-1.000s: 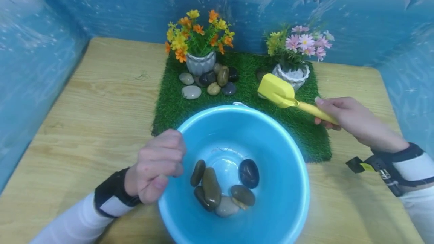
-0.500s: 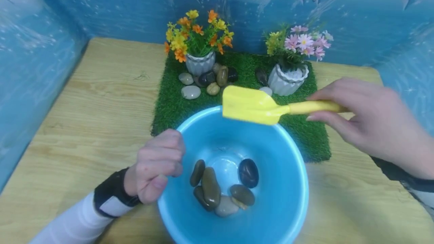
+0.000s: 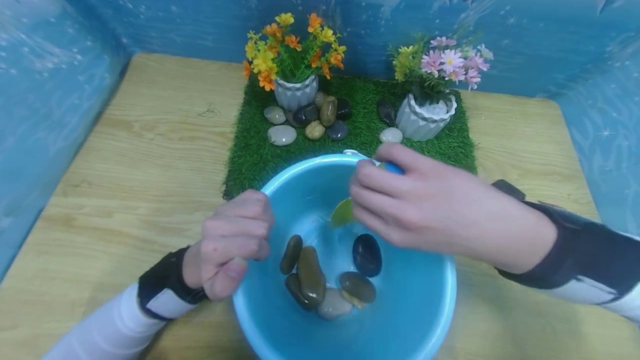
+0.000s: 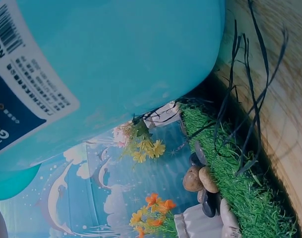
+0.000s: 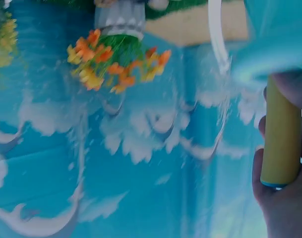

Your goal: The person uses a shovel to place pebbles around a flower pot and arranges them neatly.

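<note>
A light-blue bucket (image 3: 420, 304) stands at the front, with several wet stones (image 3: 311, 276) on its bottom. My left hand (image 3: 235, 243) grips the bucket's left rim, fingers curled over it. My right hand (image 3: 405, 199) is above the right part of the bucket and holds a yellow toy shovel by its handle (image 5: 282, 136). Only a bit of the shovel's blade (image 3: 342, 214) shows below the fingers, pointing down into the bucket; the hand hides most of it. The bucket's outer wall (image 4: 131, 44), with a printed label, fills much of the left wrist view.
Behind the bucket lies a green turf mat (image 3: 260, 165). On it stand a pot of orange and yellow flowers (image 3: 295, 93) and a tilted pot of pink flowers (image 3: 425, 118). Several pebbles (image 3: 315, 129) lie by the left pot, and a white pebble (image 3: 391, 135) near the right one.
My right hand has swung the yellow shovel left from beside the tilted pot to over the bucket and turned its blade down. My left hand stays on the rim.
</note>
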Tool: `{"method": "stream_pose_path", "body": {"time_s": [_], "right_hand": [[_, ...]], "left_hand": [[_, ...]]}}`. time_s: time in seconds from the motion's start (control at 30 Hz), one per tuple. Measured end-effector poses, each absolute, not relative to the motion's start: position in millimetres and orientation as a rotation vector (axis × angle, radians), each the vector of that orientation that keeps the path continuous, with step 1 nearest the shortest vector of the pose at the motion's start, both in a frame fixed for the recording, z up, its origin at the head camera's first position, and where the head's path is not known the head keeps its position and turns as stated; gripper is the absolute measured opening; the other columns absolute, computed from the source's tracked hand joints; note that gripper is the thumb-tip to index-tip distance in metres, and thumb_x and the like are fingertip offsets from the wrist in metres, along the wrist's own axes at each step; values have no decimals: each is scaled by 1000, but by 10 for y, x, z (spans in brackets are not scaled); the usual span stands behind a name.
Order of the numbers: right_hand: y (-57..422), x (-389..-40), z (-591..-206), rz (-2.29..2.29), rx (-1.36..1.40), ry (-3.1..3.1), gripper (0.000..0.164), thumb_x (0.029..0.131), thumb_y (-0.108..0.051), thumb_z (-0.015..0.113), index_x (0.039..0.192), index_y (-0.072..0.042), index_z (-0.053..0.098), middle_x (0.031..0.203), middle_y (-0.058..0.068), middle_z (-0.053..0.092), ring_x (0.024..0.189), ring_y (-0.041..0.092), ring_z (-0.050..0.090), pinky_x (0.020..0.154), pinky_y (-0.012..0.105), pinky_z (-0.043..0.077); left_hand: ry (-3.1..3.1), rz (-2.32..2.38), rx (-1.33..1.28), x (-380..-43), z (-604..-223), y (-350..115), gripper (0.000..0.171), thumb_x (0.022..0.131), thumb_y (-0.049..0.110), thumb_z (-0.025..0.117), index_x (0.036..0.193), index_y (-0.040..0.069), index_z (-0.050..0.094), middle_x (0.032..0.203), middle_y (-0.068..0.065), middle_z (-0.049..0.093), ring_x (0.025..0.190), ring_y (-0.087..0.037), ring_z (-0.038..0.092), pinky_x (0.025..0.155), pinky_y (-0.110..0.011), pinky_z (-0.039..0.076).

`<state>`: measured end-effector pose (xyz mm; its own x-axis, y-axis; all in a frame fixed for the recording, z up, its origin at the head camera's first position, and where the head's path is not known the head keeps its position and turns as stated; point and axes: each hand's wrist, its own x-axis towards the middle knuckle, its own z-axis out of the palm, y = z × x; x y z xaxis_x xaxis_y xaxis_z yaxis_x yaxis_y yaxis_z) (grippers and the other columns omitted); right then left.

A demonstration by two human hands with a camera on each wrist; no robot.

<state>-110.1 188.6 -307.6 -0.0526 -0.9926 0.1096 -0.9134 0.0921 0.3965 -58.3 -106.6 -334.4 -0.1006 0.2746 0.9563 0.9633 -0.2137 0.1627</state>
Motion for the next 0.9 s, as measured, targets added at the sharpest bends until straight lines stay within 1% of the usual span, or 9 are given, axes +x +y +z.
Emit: {"method": "stream_pose_path", "body": {"time_s": [0.07, 0.1, 0.17, 0.23, 0.43, 0.6, 0.8, 0.9], "right_hand": [[1605, -955, -2689, -403, 1934, -2042, 13, 91, -6, 67, 103, -2, 63, 104, 16, 58, 96, 33, 50, 90, 50, 42], [1523, -924, -2591, -443, 1945, -2049, 10, 90, -9, 70, 98, -6, 64, 99, 12, 57, 92, 29, 48, 87, 46, 43], [1427, -892, -2482, -504, 1954, -2064, 14, 85, -15, 77, 92, -13, 66, 94, 7, 58, 88, 25, 48, 83, 41, 42], [1382, -891, -2468, -528, 1959, -2104, 14, 83, -15, 78, 87, -15, 65, 90, 5, 57, 85, 24, 46, 81, 40, 40], [1354, -920, -2567, -464, 1982, -2195, 20, 80, -12, 81, 78, -14, 62, 78, 2, 53, 80, 23, 40, 78, 38, 35], [1372, -893, -2593, -445, 2038, -2263, 21, 81, -14, 80, 76, -16, 60, 73, -2, 47, 76, 21, 37, 77, 37, 31], [1457, -894, -2535, -268, 2086, -2364, 20, 79, -8, 79, 81, -17, 61, 78, -4, 46, 77, 19, 36, 78, 37, 31], [1489, -889, -2532, -133, 2093, -2402, 18, 81, -5, 76, 85, -16, 62, 79, -5, 46, 78, 18, 36, 78, 36, 31]], "left_hand": [[-1376, -1351, -1523, -584, -3340, -1058, 48, 101, 18, 32, 55, 14, 43, 52, 4, 39, 53, -12, 37, 59, -25, 31], [-1370, -1353, -1523, -584, -3338, -1055, 48, 101, 17, 32, 55, 14, 43, 52, 4, 39, 53, -12, 37, 58, -26, 31], [-1362, -1357, -1524, -584, -3336, -1050, 48, 101, 17, 32, 55, 14, 43, 52, 4, 38, 52, -12, 37, 58, -25, 31], [-1355, -1361, -1525, -584, -3334, -1047, 47, 101, 17, 32, 55, 13, 44, 52, 4, 38, 52, -12, 37, 58, -25, 31], [-1358, -1368, -1525, -579, -3336, -1048, 47, 101, 16, 32, 55, 13, 44, 53, 3, 38, 52, -13, 37, 58, -25, 31], [-1387, -1363, -1523, -574, -3354, -1059, 48, 101, 17, 32, 55, 14, 44, 53, 4, 39, 53, -12, 38, 59, -25, 31], [-1401, -1355, -1538, -587, -3357, -1063, 48, 102, 19, 32, 56, 13, 45, 53, 4, 39, 52, -12, 37, 59, -25, 31], [-1405, -1352, -1550, -596, -3356, -1066, 48, 102, 19, 32, 56, 13, 46, 53, 4, 39, 52, -11, 37, 59, -25, 31]]}}
